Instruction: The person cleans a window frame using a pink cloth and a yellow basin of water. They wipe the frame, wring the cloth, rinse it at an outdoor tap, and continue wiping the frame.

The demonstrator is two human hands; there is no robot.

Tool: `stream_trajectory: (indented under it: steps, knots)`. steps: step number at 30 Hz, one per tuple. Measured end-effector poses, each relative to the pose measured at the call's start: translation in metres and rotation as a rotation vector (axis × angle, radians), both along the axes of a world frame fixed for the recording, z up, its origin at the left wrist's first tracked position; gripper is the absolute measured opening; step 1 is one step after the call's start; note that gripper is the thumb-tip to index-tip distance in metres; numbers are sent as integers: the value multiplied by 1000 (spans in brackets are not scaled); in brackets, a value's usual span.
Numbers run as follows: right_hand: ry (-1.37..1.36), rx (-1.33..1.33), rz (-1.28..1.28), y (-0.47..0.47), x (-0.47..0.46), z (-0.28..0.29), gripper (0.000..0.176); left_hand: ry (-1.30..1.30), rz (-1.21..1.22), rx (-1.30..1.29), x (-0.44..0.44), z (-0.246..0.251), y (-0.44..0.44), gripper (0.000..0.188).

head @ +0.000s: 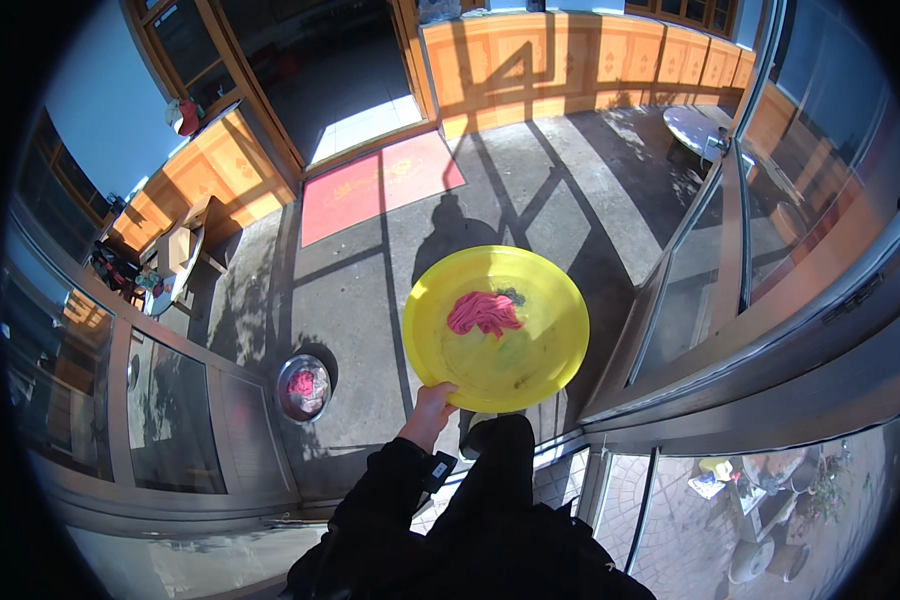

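My left hand (428, 417) grips the near left rim of a large yellow plastic basin (540, 337), thumb over the edge. A crumpled pink cloth (484, 313) lies inside it, with a small dark green piece (511, 297) touching its upper right side. The basin's bottom is wet-looking, with dark specks. My right hand is out of view. On the floor to the left stands a metal basin (285, 407) that holds pink and pale cloths (310, 386).
An open glass door (727, 247) stands on the right, glazed framed panels (172, 409) on the left. A door sill crosses near my feet. Ahead are a red mat (375, 187) and an open doorway (330, 75). A round low table (694, 129) stands far right.
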State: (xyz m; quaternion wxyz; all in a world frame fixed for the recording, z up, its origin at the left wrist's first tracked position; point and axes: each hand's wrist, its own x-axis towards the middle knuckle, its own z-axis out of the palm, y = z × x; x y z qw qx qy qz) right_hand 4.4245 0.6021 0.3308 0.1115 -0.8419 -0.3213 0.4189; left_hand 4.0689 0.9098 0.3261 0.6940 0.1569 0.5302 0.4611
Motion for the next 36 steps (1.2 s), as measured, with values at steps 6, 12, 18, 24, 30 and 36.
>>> stream_trajectory:
  steps: [6,12,18,24,30,36]
  knots:
    - [-2,-53,-116,101,-20,21,49,22,-126,-31,-22,18,114,40]
    - [26,-84,-183,182,-39,45,49,-1,-186,-54,-41,56,209,42]
    - [62,-87,-188,230,-44,64,48,-68,-192,5,-43,98,262,44]
    - [106,-92,-149,269,-36,71,48,-190,-211,107,-50,122,295,47]
    - [147,-114,-85,304,-19,66,47,-214,-182,62,-59,141,298,49]
    - [170,-181,7,351,-12,62,47,-133,-91,-2,-80,147,284,48]
